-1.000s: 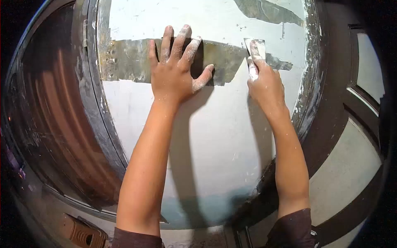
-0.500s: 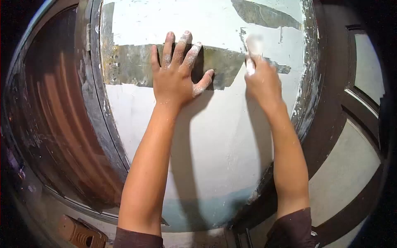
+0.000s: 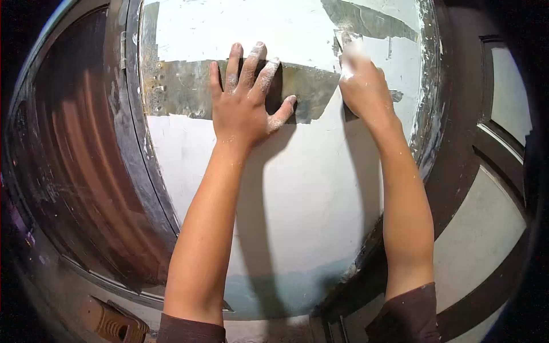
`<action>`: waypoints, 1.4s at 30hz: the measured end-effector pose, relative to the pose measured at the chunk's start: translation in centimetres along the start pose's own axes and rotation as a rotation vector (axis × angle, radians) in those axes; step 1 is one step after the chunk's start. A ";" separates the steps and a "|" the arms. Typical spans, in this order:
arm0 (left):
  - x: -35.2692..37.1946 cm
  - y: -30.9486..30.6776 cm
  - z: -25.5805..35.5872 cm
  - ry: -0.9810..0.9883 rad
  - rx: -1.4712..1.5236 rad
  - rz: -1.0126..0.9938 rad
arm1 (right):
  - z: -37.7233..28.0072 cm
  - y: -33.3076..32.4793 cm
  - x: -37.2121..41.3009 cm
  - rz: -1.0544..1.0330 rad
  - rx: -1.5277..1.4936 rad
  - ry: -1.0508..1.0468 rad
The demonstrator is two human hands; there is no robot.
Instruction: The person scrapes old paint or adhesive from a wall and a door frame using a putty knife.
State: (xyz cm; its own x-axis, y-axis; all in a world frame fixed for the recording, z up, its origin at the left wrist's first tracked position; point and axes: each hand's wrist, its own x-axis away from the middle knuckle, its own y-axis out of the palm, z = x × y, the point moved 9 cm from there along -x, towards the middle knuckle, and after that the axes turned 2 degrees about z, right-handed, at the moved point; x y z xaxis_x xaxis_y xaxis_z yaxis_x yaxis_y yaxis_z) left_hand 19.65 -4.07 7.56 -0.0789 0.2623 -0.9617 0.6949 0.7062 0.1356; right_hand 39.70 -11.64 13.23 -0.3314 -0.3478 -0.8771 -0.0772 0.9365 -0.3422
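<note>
My left hand (image 3: 246, 103) lies flat with spread fingers on a grey bare strip (image 3: 183, 91) of the white panel (image 3: 309, 183); white dust coats its fingertips and thumb. To its right, my right hand (image 3: 363, 80) is closed around a scraper (image 3: 338, 43), whose thin edge shows beside the fingers at the upper right of the panel. Most of that tool is hidden by the hand and blurred. A second grey patch (image 3: 372, 23) lies just above it.
A worn grey frame (image 3: 134, 103) with a hinge borders the panel on the left, beside a brown curtain-like surface (image 3: 86, 148). Dark woodwork with pale panels (image 3: 480, 240) stands on the right. A brown slotted object (image 3: 111, 323) sits at the lower left.
My right hand has moved slightly upward along the panel with the scraper, toward the upper grey patch. My left hand has stayed in place.
</note>
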 end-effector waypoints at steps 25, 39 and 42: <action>0.1 0.2 -0.2 0.009 -0.018 0.021 | -1.0 -0.7 -2.4 -0.055 0.066 -0.013; 0.1 0.1 -0.1 0.022 -0.002 0.034 | -0.6 -0.5 -0.1 0.014 -0.007 -0.025; 0.0 0.0 -0.1 0.007 -0.009 0.016 | 0.9 0.5 1.6 0.025 0.032 -0.058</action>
State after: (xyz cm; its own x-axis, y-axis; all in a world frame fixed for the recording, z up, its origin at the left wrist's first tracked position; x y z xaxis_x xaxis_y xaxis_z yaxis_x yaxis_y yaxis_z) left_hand 19.56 -4.03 7.57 -0.0729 0.2782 -0.9578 0.6897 0.7077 0.1531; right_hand 40.03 -11.76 11.34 -0.2776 -0.3277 -0.9031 -0.0397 0.9432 -0.3300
